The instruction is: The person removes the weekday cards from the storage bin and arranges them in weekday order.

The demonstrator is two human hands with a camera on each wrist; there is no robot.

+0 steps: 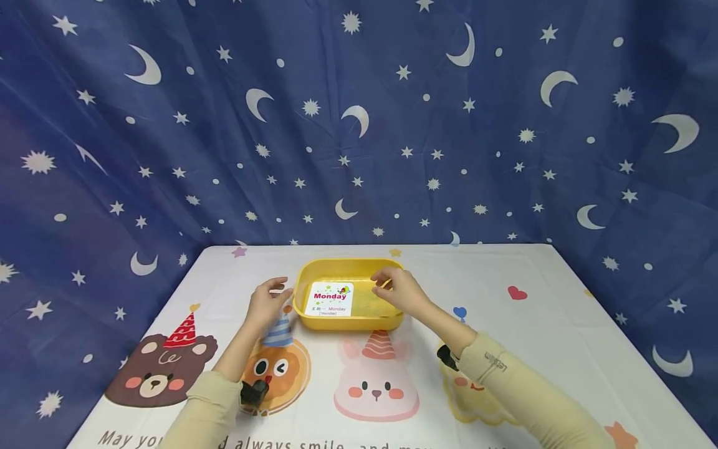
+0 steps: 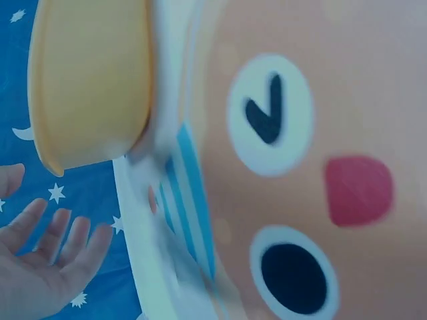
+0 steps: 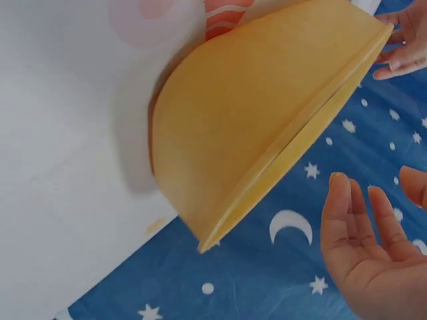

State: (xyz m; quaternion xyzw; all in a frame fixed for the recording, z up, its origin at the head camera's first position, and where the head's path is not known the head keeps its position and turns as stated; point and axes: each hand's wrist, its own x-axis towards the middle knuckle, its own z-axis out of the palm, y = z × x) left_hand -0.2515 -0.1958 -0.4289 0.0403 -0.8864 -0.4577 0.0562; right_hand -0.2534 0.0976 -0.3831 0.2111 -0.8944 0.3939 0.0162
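A yellow oval basin stands on the table, its outer wall large in the left wrist view. Inside, toward its left end, lies a white card printed "Monday" in red. My left hand is just left of the basin, fingers loosely bent, holding nothing. Over the basin's right end hovers my right hand, its fingers relaxed and slightly bent. In the right wrist view this hand is apart from the basin's rim, with nothing in its grasp.
A white tablecloth with a printed bear, rabbit and lettering covers the table. Behind and at the sides hangs a blue curtain with moons and stars. Dark devices are on both wrists.
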